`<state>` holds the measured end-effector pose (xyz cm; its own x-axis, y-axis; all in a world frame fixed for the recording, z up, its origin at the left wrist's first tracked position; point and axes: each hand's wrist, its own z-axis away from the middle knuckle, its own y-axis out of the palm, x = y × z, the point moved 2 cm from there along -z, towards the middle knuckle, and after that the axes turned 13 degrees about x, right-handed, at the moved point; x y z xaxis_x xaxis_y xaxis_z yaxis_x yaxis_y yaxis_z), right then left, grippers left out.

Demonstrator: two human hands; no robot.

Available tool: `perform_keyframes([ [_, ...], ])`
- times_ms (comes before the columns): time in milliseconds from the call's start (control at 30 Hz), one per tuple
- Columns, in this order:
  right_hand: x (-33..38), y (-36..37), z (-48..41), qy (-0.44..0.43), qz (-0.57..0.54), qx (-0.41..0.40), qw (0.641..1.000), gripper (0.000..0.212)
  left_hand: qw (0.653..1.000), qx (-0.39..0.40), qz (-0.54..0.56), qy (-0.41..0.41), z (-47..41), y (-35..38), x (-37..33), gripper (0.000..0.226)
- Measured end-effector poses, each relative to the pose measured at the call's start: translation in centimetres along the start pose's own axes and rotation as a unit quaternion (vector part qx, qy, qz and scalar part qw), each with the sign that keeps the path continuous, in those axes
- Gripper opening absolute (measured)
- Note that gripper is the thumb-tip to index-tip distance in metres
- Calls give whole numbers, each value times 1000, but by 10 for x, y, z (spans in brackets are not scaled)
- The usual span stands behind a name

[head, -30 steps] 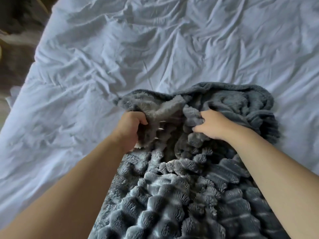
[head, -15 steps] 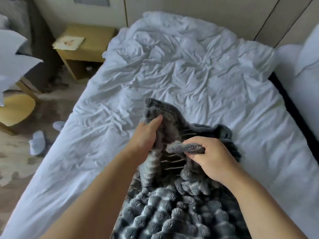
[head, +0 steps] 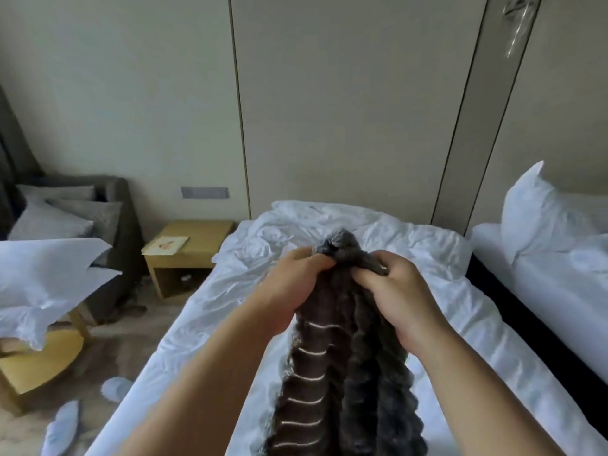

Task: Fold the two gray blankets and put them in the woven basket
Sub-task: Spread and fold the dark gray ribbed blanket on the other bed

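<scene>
both hands, left (head: 289, 284) and right (head: 391, 291), grip the blanket (head: 348, 373) bunched at one edge; better to slide them apart to its corners first.

Both hands raised side by side; left hand (head: 297, 284) and right hand (head: 393, 291) clenched.

blanket (head: 345, 357): above bed (head: 460, 317), hanging between both hands
left hand (head: 289, 287): left of blanket top; right hand (head: 398, 294): right of it
nightstand (head: 187, 255): left of bed; card (head: 166, 244) on it
second bed (head: 543, 291): right; pillow (head: 539, 209) on it
</scene>
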<state>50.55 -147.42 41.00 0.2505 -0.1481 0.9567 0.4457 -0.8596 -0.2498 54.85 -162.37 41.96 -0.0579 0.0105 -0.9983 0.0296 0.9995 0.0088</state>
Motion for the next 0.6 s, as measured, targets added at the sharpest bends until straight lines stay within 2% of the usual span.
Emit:
perform_keyframes([
  [100, 6, -6, 18, -10, 34, 14, 999, 8, 998, -19, 44, -31, 9, 14, 7, 23],
  [233, 17, -15, 35, -25, 16, 91, 995, 3, 987, 47, 145, -47, 16, 36, 6, 33],
  [300, 28, -15, 43, -86, -42, 149, 984, 9, 981, 87, 171, -35, 16, 47, 3, 33],
  [367, 37, -15, 46, -130, -152, 163, 966, 13, 979, 105, 175, -16, 19, 57, -1, 31],
  [433, 40, -15, 45, -131, -203, 98, 965, 8, 979, 101, 175, -10, 19, 62, -3, 32],
  [533, 34, -18, 41, -99, -60, -91, 989, 6, 989, 61, 131, 14, 18, 62, -7, 39],
  [600, 32, -17, 42, -86, 11, -155, 984, 9, 993, 68, 92, 38, 20, 64, -11, 42],
])
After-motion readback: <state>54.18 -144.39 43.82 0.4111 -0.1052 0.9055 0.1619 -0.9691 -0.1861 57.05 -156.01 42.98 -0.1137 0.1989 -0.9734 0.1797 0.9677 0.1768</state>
